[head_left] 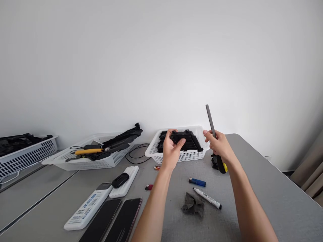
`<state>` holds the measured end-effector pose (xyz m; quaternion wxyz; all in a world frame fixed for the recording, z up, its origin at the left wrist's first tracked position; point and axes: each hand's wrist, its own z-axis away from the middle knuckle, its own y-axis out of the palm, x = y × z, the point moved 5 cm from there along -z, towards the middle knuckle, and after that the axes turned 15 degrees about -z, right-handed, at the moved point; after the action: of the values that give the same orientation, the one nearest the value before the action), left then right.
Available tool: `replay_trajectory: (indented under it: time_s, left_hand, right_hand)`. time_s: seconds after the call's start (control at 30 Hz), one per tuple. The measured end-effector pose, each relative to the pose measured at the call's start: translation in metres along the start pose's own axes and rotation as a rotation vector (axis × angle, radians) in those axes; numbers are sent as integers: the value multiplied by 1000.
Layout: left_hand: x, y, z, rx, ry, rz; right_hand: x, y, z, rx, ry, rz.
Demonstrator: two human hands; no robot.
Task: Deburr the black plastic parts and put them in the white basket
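Note:
My left hand [171,151] grips a black plastic part [186,139] with a ribbed, slotted body, thumb across its near face. The part is held above a white basket [186,156] of similar black parts, and its far side is hidden. Upright and slightly tilted in my right hand [218,144] is a flat grey file [210,116] with a black and yellow handle [222,166]. The file is apart from the black part, to its right. Beneath my right hand a small black toothed piece [214,162] rests on the table.
A blue lighter [197,182], a white marker [207,198] and a crumpled grey cloth [193,204] lie between my forearms. Power banks [88,206] and two phones [123,220] are at left. Another white basket [88,164] holds black parts and a yellow-handled tool [88,151].

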<state>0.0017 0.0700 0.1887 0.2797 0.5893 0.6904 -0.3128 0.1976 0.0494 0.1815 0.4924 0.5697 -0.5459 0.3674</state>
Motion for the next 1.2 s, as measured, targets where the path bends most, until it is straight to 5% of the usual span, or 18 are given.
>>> replay_trajectory:
  time_s: [0.13, 0.3, 0.47, 0.7, 1.0, 1.2]
  left_hand:
    - [-7, 1, 0, 73, 15, 201]
    - [-14, -2, 1, 46, 19, 179]
    - [-1, 1, 2, 37, -235, 169]
    - [21, 5, 2, 73, -519, 472]
    - [20, 7, 3, 55, -326, 42]
    - [22, -2, -1, -19, -204, 7]
  right_hand:
    - [-10, 6, 3, 234, 262, -166]
    - [-9, 14, 7, 358, 283, -303]
    - [-10, 6, -2, 206, 145, -394]
    - [-8, 2, -6, 19, -33, -286]
    - [-7, -3, -10, -85, -191, 43]
    - [-5, -16, -12, -143, -245, 121]
